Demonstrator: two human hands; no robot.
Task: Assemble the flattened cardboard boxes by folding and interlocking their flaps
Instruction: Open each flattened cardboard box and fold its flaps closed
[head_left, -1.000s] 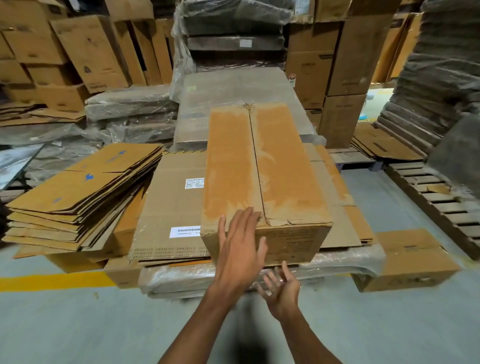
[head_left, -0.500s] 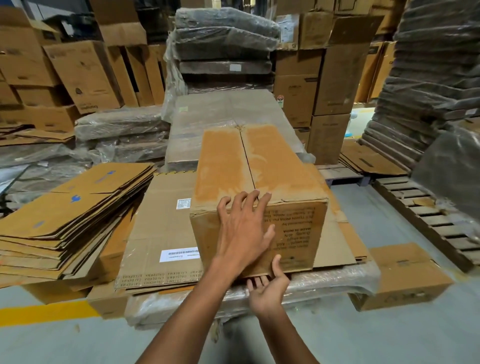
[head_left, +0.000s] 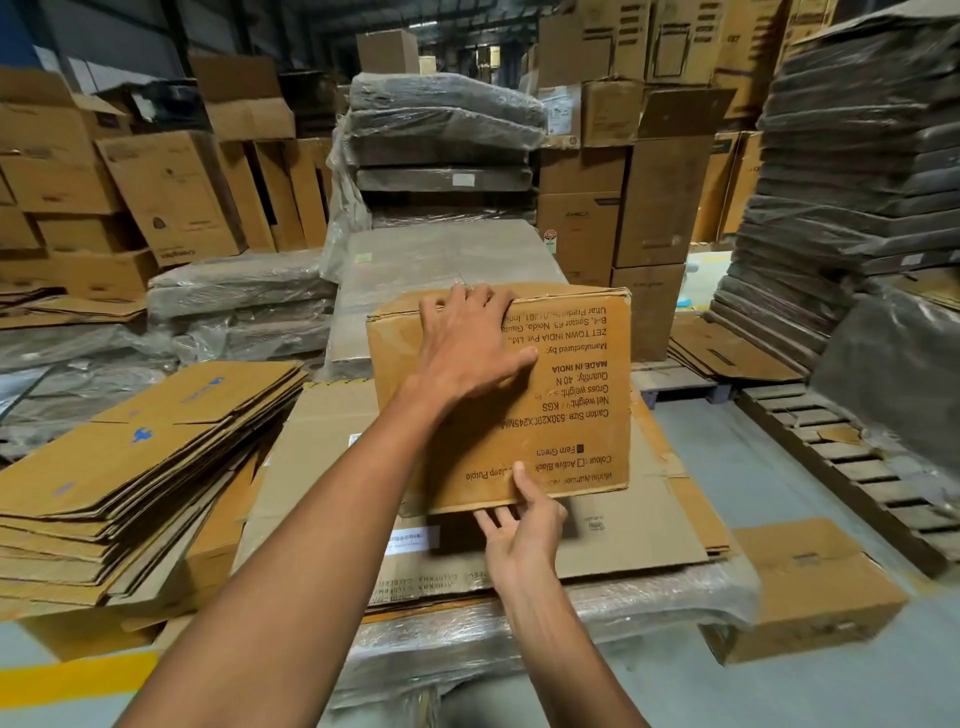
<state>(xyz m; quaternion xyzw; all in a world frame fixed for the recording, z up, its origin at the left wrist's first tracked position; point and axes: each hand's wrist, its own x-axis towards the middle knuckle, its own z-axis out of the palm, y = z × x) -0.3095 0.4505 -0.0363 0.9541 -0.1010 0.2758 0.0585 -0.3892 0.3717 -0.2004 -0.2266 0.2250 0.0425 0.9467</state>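
Note:
An assembled brown cardboard box stands tipped up in front of me, its printed end face towards me with the text upside down. My left hand lies on that face with its fingers hooked over the top edge and the thumb spread to the right. My right hand holds the bottom edge, thumb on the front and fingers underneath. The box's lower edge sits over flat cardboard sheets on a plastic-wrapped pallet load.
A stack of flattened boxes lies to the left. A closed carton sits on the floor at right, beside wooden pallets. Wrapped bundles and stacked cartons fill the background.
The box has been tipped up from lying flat, so its end face now faces me. My left hand moved up to the top edge; my right hand took the bottom edge.

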